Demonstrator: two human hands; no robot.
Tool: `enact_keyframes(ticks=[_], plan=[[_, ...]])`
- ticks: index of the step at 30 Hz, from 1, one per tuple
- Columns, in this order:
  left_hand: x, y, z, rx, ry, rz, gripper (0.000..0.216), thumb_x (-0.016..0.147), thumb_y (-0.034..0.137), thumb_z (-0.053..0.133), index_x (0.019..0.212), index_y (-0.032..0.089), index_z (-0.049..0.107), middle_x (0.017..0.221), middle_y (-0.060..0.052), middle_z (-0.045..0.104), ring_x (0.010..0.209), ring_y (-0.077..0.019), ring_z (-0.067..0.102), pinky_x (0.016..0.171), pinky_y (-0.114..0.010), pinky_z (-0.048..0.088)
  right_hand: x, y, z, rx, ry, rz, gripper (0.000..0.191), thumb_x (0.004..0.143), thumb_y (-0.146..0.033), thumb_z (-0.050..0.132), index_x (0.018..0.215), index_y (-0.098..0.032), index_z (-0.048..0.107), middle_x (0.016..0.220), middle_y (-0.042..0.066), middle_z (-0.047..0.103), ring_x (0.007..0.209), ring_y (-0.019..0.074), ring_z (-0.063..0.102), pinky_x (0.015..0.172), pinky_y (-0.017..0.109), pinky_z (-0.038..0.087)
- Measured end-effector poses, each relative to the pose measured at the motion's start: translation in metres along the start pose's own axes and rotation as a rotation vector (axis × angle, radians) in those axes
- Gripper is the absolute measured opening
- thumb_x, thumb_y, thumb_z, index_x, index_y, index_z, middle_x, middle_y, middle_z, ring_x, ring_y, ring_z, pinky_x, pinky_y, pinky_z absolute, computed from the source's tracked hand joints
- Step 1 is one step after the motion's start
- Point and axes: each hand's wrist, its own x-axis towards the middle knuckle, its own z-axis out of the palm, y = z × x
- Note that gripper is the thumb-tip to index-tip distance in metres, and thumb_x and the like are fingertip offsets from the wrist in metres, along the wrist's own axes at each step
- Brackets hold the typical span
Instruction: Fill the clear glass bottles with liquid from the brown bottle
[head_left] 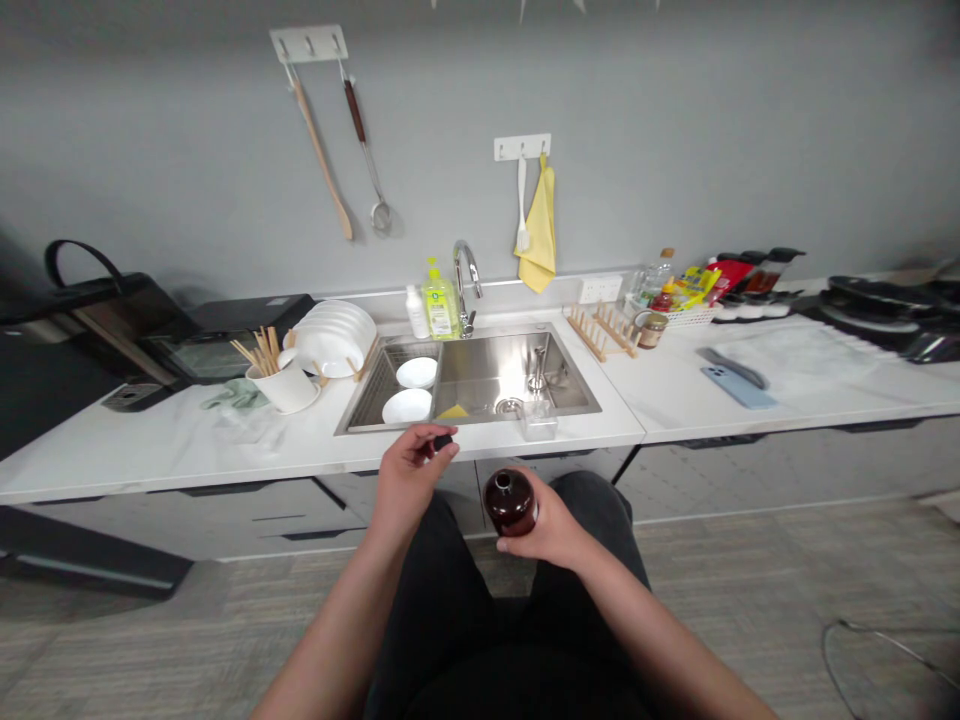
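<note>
My right hand (553,520) is wrapped around a dark brown bottle (510,508), held upright in front of the counter edge with its mouth uncovered. Pinched between the thumb and fingers of my left hand (411,463) is a small black cap (443,441), up and to the left of the bottle. Beyond both hands lies the steel sink (487,365), with two white bowls (409,405) in its left part. A clear square container (540,422) stands at the sink's front rim, above the bottle.
Left of the sink are white plates (341,318) in a rack and a pot of chopsticks (285,387). Behind it stand a green soap bottle (441,305) and the faucet (466,280). A wooden rack (604,330), a jar (651,330) and a blue phone (739,388) are to the right.
</note>
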Motion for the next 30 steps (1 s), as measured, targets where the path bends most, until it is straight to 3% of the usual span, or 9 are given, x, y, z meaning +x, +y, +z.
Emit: enact_keyframes(ticks=[3, 7, 13, 17, 20, 25, 27, 30], plan=[[0.015, -0.025, -0.031, -0.092, 0.129, -0.066, 0.044, 0.081, 0.046, 0.098, 0.108, 0.020, 0.075, 0.123, -0.015, 0.088, 0.111, -0.0259, 0.081, 0.100, -0.039, 0.062, 0.000, 0.006, -0.003, -0.012, -0.001, 0.014, 0.100, 0.064, -0.039, 0.111, 0.152, -0.022, 0.067, 0.149, 0.019, 0.078, 0.140, 0.0444, 0.075, 0.129, 0.065, 0.052], [0.028, -0.061, -0.082, -0.004, 0.257, -0.098, 0.047, 0.077, 0.047, 0.094, 0.106, 0.021, 0.067, 0.123, -0.016, 0.087, 0.118, -0.0291, 0.081, 0.104, -0.042, 0.063, 0.001, 0.012, -0.004, -0.015, -0.003, 0.016, 0.098, 0.064, -0.039, 0.111, 0.150, -0.021, 0.069, 0.148, 0.019, 0.078, 0.140, 0.0445, 0.075, 0.129, 0.064, 0.053], [0.050, -0.107, -0.174, 0.392, 0.447, -0.240, 0.047, 0.082, 0.045, 0.084, 0.121, 0.020, 0.074, 0.113, -0.009, 0.083, 0.107, -0.0281, 0.080, 0.098, -0.040, 0.062, 0.010, 0.015, -0.002, -0.006, -0.006, 0.031, 0.093, 0.064, -0.034, 0.110, 0.147, -0.023, 0.070, 0.146, 0.018, 0.079, 0.137, 0.0439, 0.077, 0.126, 0.062, 0.056], [0.071, -0.121, -0.216, 0.750, 0.472, -0.254, 0.043, 0.087, 0.045, 0.077, 0.119, 0.017, 0.080, 0.119, -0.014, 0.082, 0.106, -0.0298, 0.077, 0.100, -0.042, 0.060, 0.018, 0.017, 0.000, 0.006, -0.008, 0.035, 0.090, 0.065, -0.033, 0.108, 0.146, -0.024, 0.070, 0.144, 0.017, 0.079, 0.134, 0.0432, 0.078, 0.124, 0.061, 0.057], [0.087, -0.126, -0.229, 0.968, 0.448, -0.226, 0.038, 0.093, 0.048, 0.072, 0.114, 0.017, 0.081, 0.117, -0.015, 0.082, 0.103, -0.0322, 0.075, 0.100, -0.044, 0.058, 0.021, 0.019, 0.001, 0.002, 0.004, 0.041, 0.091, 0.065, -0.033, 0.108, 0.147, -0.024, 0.070, 0.144, 0.017, 0.079, 0.134, 0.0431, 0.078, 0.124, 0.061, 0.057], [0.109, -0.138, -0.234, 1.204, 0.397, -0.318, 0.043, 0.097, 0.049, 0.065, 0.121, 0.017, 0.080, 0.093, -0.016, 0.076, 0.101, -0.0404, 0.072, 0.094, -0.049, 0.055, 0.022, 0.021, 0.001, 0.004, 0.003, 0.045, 0.090, 0.065, -0.035, 0.108, 0.147, -0.024, 0.071, 0.145, 0.017, 0.079, 0.135, 0.0433, 0.078, 0.125, 0.061, 0.057], [0.114, -0.141, -0.234, 1.229, 0.357, -0.290, 0.046, 0.097, 0.046, 0.065, 0.126, 0.014, 0.078, 0.099, -0.019, 0.077, 0.107, -0.0415, 0.071, 0.098, -0.050, 0.055, 0.023, 0.022, 0.000, 0.005, 0.008, 0.049, 0.092, 0.065, -0.036, 0.109, 0.148, -0.023, 0.070, 0.145, 0.018, 0.079, 0.136, 0.0438, 0.077, 0.125, 0.062, 0.056], [0.109, -0.138, -0.224, 1.204, 0.375, -0.117, 0.045, 0.096, 0.043, 0.065, 0.127, 0.012, 0.076, 0.120, -0.023, 0.077, 0.121, -0.0406, 0.069, 0.112, -0.052, 0.052, 0.023, 0.024, 0.001, -0.001, 0.020, 0.054, 0.092, 0.065, -0.036, 0.109, 0.147, -0.023, 0.070, 0.145, 0.018, 0.079, 0.137, 0.0441, 0.077, 0.126, 0.063, 0.055]])
